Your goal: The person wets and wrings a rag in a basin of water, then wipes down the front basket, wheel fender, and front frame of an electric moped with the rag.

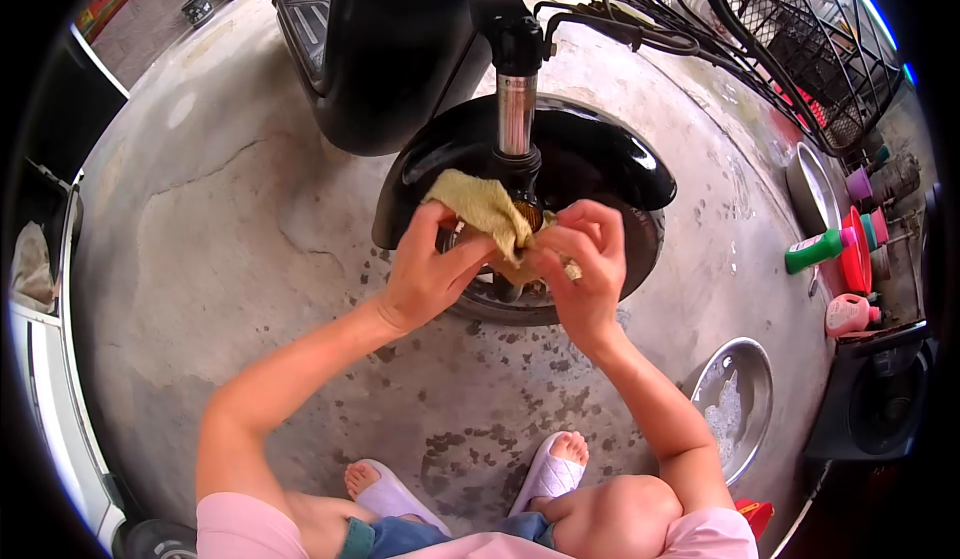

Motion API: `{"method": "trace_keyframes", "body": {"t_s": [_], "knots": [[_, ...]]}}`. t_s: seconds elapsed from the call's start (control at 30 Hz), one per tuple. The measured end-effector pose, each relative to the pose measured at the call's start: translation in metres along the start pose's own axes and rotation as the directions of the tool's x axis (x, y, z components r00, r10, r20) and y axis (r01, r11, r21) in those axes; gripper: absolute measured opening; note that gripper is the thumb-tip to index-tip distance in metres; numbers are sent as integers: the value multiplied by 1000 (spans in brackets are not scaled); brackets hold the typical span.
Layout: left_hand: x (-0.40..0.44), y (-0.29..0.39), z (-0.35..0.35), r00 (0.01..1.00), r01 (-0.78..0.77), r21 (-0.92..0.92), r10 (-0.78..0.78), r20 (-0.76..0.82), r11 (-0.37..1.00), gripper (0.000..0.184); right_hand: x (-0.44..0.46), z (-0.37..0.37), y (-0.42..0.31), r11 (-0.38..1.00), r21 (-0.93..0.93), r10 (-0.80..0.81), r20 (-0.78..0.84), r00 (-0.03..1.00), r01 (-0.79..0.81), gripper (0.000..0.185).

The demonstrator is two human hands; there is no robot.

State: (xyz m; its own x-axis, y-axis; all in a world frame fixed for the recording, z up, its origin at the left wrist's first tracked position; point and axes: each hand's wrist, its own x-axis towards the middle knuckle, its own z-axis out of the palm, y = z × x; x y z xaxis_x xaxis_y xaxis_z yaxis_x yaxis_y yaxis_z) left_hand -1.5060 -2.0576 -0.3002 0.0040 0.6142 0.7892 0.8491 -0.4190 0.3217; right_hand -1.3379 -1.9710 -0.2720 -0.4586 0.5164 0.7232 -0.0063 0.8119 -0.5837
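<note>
A yellowish-green cloth (478, 207) is stretched between my two hands, in front of the hub of a scooter's front wheel (643, 244). My left hand (425, 271) pinches the cloth's left part between thumb and fingers. On the other side, my right hand (588, 267) has its fingers closed on the bunched right end. Above them are the glossy black fender (620, 159) and the silver fork tube (516, 114). The cloth and my fingers hide most of the hub.
At the lower right a metal basin (765, 389) holds sudsy water. A green bottle (815, 250), a pink jug (848, 315) and another metal basin (812, 184) stand along the right side. A black wire basket (800, 39) juts out overhead. Wet spots dot the concrete floor (230, 259).
</note>
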Motion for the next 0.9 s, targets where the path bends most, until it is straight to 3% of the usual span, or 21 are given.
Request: {"method": "trace_keyframes", "body": {"t_s": [0.07,0.13,0.27,0.3,0.4,0.43,0.53,0.57,0.63,0.73,0.8,0.87,0.9], "knots": [[29,16,-8,994,-54,157,67,-83,986,39,19,-7,-8,1000,-18,-24,-55,998,23,19],[55,14,-9,989,-141,189,132,61,972,39,35,-5,-7,993,-115,37,-31,999,-40,19],[27,2,-1,957,-283,195,263,120,939,34,3,-3,6,996,2,86,28,996,-86,18],[23,1,-2,943,-324,149,307,127,934,33,-7,-1,10,978,100,177,71,982,-183,18],[18,1,-9,933,-330,137,302,195,934,33,-8,-12,6,986,99,119,111,987,-131,18],[18,5,-8,950,-296,149,274,151,944,34,-2,-15,1,987,87,129,96,987,-138,19],[26,18,-4,981,-189,188,192,4,964,40,33,-29,2,899,-403,-214,-66,975,171,20],[30,20,-8,982,-176,229,154,111,957,48,42,-29,6,904,-393,-213,-77,974,166,21],[52,29,-13,984,-164,216,144,106,963,45,55,-14,21,941,-284,-218,-104,970,181,21],[60,24,-16,983,-149,229,119,139,962,42,42,3,23,995,-94,-38,-67,997,32,29],[52,17,-13,978,-137,233,94,189,963,42,22,4,24,995,-61,-80,-73,994,75,32],[55,20,-6,977,-198,288,166,133,937,40,-1,0,23,994,-65,-93,-20,995,92,38],[56,19,-4,969,-235,295,201,141,926,39,-12,2,21,1000,-17,-23,-21,1000,23,37]]}}
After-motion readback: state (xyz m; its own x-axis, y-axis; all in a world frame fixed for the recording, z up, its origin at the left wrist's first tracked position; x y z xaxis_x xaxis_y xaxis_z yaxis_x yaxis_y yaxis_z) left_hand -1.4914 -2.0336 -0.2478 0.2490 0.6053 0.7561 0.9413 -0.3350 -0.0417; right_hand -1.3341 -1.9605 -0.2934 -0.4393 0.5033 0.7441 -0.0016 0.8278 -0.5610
